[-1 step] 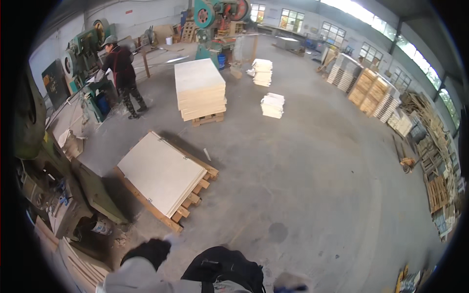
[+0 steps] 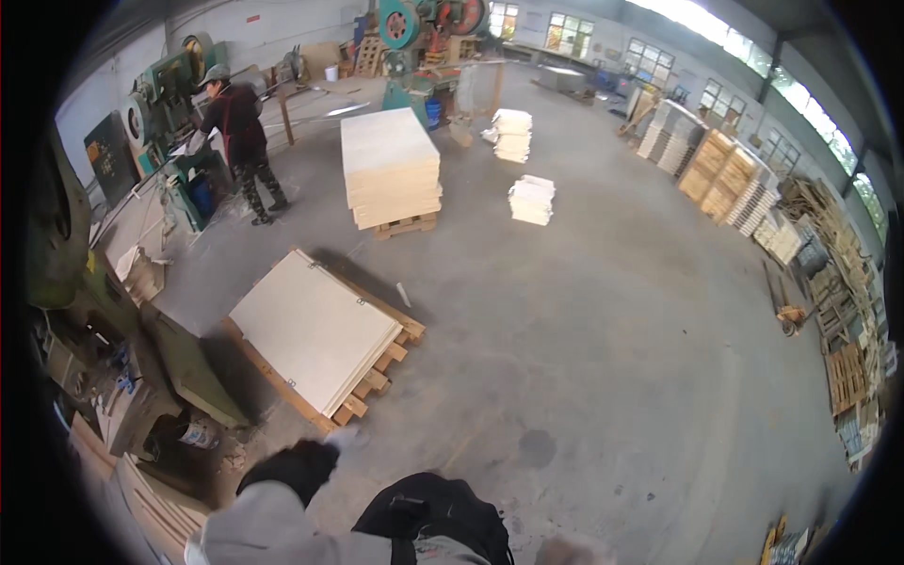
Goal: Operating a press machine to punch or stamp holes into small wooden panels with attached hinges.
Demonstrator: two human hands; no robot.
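One gloved left hand point(image 2: 292, 468) is hanging empty by the low pallet's point(image 2: 325, 331) boards at eleven o'clock; right hand point(image 2: 565, 551) blurred, grip unclear; nothing lifted yet.

Daylight from windows point(image 2: 753, 89) at one to two o'clock lights the concrete floor point(image 2: 603, 339) evenly, with soft shadows beside the pallets point(image 2: 325, 334), while the nine o'clock side stays dim, the fisheye rim goes black and bent, and the bottom edge blurs.

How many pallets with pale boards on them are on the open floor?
2: a low pallet near the gloved left hand, and a tall stack farther back. Others by the right wall may be hidden.
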